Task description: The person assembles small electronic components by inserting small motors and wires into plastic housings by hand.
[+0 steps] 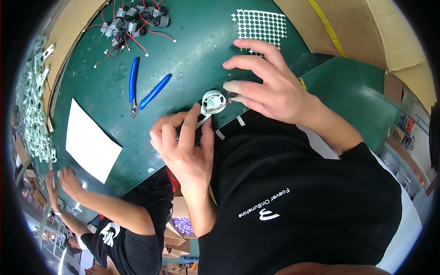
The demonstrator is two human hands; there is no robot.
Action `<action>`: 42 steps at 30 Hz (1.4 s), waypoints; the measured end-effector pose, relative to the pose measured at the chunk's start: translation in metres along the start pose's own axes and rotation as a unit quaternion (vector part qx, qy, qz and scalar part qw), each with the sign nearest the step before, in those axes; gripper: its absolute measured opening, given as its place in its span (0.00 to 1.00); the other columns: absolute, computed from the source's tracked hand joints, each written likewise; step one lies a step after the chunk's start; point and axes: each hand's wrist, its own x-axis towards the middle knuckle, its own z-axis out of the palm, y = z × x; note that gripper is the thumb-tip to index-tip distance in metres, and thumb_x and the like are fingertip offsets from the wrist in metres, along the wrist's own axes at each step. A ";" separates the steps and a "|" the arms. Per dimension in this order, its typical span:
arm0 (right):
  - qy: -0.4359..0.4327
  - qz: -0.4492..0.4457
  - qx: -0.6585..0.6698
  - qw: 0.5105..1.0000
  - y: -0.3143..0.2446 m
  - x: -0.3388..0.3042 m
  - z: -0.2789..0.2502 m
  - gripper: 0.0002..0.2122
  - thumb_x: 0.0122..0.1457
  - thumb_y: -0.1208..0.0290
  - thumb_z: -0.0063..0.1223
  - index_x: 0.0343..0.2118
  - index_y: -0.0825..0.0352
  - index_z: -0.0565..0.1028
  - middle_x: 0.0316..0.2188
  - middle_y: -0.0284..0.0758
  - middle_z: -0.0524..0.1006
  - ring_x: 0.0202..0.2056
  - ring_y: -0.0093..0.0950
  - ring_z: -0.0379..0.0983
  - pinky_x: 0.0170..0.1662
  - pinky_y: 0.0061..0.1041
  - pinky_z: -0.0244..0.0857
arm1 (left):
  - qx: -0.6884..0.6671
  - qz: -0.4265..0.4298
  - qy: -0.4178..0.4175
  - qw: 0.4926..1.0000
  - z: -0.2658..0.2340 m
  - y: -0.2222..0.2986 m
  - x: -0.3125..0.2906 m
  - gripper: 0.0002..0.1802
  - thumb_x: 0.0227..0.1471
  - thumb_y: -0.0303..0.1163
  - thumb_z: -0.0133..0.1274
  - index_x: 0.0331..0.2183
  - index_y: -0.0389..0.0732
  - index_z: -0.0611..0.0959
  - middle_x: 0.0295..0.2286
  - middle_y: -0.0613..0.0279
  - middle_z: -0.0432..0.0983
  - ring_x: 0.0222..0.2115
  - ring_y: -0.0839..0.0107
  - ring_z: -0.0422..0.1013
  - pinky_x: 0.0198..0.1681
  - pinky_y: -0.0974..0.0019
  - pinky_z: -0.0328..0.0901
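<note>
A pale green plastic part (pixel 214 101) with a round spoked ring and a narrow arm is held above the table's near edge. My left hand (pixel 183 140) grips its arm between thumb and fingers. A thin red wire (pixel 215 109) crosses the ring and runs to the fingertips of my right hand (pixel 270 87). There the covered index and middle fingers close in on the wire beside a small dark piece I cannot make out. My right thumb is hidden; the other two fingers stretch out over the table. Blue-handled nippers (pixel 134 87) lie spread, left of the part.
Small motors (pixel 133 20) with red wires are heaped at the back. A punched white sticker sheet (pixel 261 24) lies beyond my right hand, a blank white sheet (pixel 91 142) at left. Pale green parts (pixel 36 105) fill a carton. Another person's hand (pixel 68 181) is at lower left.
</note>
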 end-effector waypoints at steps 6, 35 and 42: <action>-0.030 -0.039 -0.067 0.997 -0.013 0.020 -0.013 0.07 0.54 0.75 0.72 0.33 0.73 0.84 0.60 0.42 0.80 0.71 0.51 0.71 0.70 0.54 0.71 | 0.043 0.031 0.007 0.999 -0.003 0.015 0.006 0.28 0.46 0.26 0.79 0.52 0.46 0.96 0.42 0.63 0.79 0.51 0.52 0.74 0.59 0.46 0.70; 0.086 0.109 0.235 0.962 -0.005 0.016 -0.007 0.21 0.70 0.71 0.76 0.64 0.67 0.84 0.50 0.39 0.85 0.44 0.26 0.84 0.46 0.26 0.77 | -0.129 0.016 0.034 0.991 -0.004 0.001 0.015 0.29 0.39 0.29 0.85 0.48 0.43 0.99 0.35 0.64 0.80 0.44 0.56 0.76 0.48 0.54 0.73; -0.121 0.277 0.431 0.850 -0.030 0.017 -0.011 0.22 0.76 0.63 0.73 0.66 0.68 0.80 0.33 0.29 0.85 0.28 0.14 0.77 0.30 0.20 0.70 | -0.110 0.060 0.045 0.991 -0.004 0.007 0.016 0.30 0.38 0.30 0.85 0.48 0.44 0.99 0.36 0.64 0.79 0.43 0.55 0.76 0.48 0.54 0.74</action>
